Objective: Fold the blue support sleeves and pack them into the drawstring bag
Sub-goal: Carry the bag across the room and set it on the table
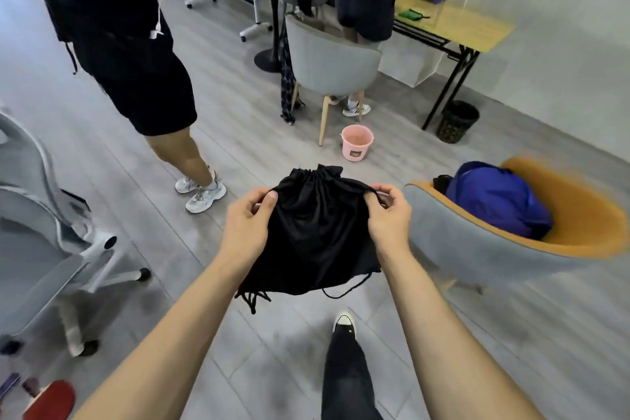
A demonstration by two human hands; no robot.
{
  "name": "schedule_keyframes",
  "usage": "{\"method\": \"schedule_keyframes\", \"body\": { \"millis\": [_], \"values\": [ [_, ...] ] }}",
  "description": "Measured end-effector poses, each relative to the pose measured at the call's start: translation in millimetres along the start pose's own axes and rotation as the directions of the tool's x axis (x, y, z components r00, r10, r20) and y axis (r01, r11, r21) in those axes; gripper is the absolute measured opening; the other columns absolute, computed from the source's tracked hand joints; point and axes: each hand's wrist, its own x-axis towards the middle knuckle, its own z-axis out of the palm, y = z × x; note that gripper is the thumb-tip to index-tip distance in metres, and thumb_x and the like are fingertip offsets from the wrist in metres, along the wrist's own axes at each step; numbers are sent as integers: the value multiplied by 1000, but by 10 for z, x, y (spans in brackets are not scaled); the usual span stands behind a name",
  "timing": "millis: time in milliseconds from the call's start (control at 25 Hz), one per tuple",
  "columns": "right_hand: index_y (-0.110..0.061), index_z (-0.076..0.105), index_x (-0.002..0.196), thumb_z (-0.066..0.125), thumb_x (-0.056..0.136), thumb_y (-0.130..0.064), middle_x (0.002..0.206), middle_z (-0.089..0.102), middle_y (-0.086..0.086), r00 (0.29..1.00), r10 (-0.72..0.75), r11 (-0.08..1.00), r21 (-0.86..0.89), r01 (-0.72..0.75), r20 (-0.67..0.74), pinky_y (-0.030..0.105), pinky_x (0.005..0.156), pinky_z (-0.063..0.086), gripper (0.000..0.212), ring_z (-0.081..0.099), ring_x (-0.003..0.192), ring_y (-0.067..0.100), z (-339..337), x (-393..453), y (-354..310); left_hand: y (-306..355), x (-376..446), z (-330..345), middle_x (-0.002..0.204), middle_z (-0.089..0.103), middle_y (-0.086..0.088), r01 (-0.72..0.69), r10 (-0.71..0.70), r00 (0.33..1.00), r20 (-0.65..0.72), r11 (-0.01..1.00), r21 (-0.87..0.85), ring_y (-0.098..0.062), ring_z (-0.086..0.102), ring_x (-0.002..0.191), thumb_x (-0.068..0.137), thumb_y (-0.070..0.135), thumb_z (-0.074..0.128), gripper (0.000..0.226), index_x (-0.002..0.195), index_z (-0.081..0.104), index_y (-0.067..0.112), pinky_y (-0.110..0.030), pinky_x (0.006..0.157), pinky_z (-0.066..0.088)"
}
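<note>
i've got the black drawstring bag (317, 232) mid-air over the floor, left hand (247, 225) & right hand (388, 218) each pinched shut on its top corners, prob to spread the cinched mouth. blue sleeves: not visible.

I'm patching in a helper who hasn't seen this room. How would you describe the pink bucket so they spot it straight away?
Start at the grey shell chair with pale wooden legs, mid-room beyond the black drawstring bag held in both hands. The pink bucket stands on the floor just right of that chair's front leg. It is small, round and open-topped, unlike the dark mesh bin farther right.
</note>
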Motion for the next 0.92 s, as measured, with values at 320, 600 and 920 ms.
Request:
{"method": "schedule_keyframes", "body": {
  "millis": [320,600,920],
  "values": [
    [-17,72,89,67,89,-3,84,73,-5,966,70,994,59,-88,248,10,71,49,15,66,74,-1,933,2625,-306,152,2195,934,83,75,19,109,-112,972,-206,994,-24,5,66,82,102,15,54,25,91,73,28,-13,80,49],
    [-17,72,90,69,88,-1,89,75,1,937,46,992,92,-83,347,13,75,51,16,68,81,6,2222,4529,-594,132,4306,1163,95,77,9,92,-99,935,-341,995,-36,-2,67,90,101,19,55,21,101,76,23,-23,88,50],
    [-19,72,87,71,88,-6,83,74,0,916,107,992,25,-126,387,15,70,51,13,66,70,3,4120,6569,-948,211,6998,1075,91,77,8,157,-181,899,-398,983,-92,-6,70,89,100,22,56,20,98,76,25,-31,91,55]
  ]
}}
